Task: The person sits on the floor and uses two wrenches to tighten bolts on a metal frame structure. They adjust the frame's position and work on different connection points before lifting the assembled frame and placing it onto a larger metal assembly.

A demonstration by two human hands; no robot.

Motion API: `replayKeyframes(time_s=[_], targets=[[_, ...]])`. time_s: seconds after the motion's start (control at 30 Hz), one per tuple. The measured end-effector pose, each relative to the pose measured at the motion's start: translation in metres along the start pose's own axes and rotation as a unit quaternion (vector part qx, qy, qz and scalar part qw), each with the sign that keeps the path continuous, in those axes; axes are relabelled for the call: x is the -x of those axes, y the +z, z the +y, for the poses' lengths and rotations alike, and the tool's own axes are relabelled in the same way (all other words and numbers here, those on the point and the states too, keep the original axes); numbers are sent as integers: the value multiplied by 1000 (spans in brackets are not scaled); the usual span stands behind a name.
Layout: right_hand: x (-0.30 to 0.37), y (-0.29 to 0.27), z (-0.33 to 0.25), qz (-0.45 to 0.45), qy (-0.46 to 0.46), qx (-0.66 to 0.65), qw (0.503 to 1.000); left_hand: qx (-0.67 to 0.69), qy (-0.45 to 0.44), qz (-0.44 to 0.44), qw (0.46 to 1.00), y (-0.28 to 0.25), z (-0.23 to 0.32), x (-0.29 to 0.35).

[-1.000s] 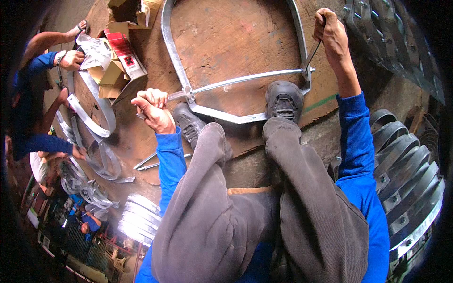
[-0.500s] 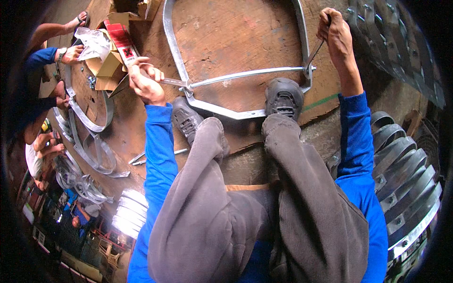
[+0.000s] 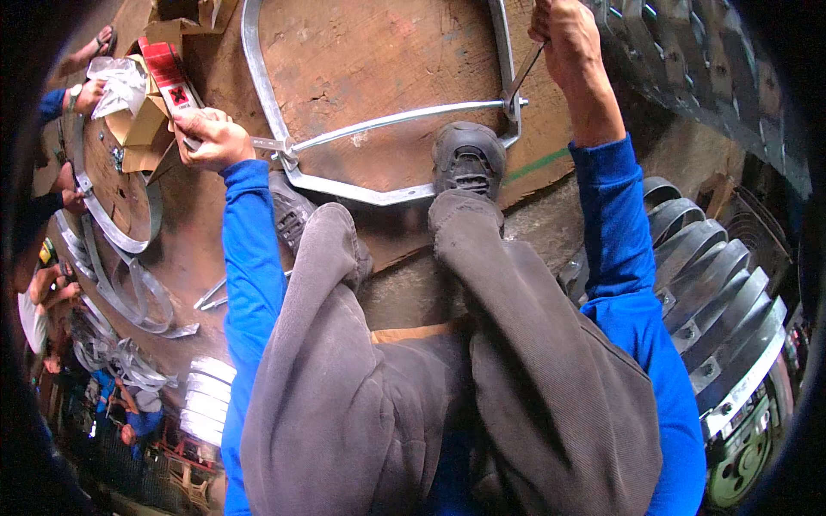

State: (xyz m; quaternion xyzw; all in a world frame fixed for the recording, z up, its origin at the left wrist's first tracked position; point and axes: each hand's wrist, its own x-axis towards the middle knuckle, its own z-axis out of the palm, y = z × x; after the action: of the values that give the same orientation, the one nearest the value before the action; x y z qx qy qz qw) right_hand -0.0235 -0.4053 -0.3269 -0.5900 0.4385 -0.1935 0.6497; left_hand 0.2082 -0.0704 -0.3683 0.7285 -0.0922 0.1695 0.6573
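Note:
A bent grey metal strap clamp (image 3: 263,64) lies on the brown wooden board in front of me, with a long threaded rod (image 3: 396,119) spanning its two sides. My left hand (image 3: 213,140) is closed round a flat wrench (image 3: 265,144), whose far end meets the rod's left end. On the other side, my right hand (image 3: 570,43) grips a second wrench (image 3: 527,70). That tool slants down to the rod's right end, where a nut end (image 3: 523,102) sticks out. My right shoe (image 3: 469,159) rests by the clamp's near bar; my left shoe (image 3: 291,211) is beside its left corner.
Open cardboard boxes (image 3: 144,127) stand at the left, one with a red-and-white packet (image 3: 165,73). Co-workers' hands (image 3: 86,97) and curved straps (image 3: 120,232) are at far left. Stacked metal bands (image 3: 688,258) and perforated strips (image 3: 680,60) fill the right side.
The whole view has shifted, so things sit further left and slightly higher. My left fingers, partly extended before, are now wrapped round the wrench. My right hand keeps its grip.

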Motion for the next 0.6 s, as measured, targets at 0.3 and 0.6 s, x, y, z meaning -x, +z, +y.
replayKeyframes(time_s=[0.3,0.6], targets=[[101,12,-12,8,-109,-5,994,-250,148,-33,956,21,-30,-25],[207,-12,36,-23,-253,31,967,-264,95,-51,958,35,-31,-25]])
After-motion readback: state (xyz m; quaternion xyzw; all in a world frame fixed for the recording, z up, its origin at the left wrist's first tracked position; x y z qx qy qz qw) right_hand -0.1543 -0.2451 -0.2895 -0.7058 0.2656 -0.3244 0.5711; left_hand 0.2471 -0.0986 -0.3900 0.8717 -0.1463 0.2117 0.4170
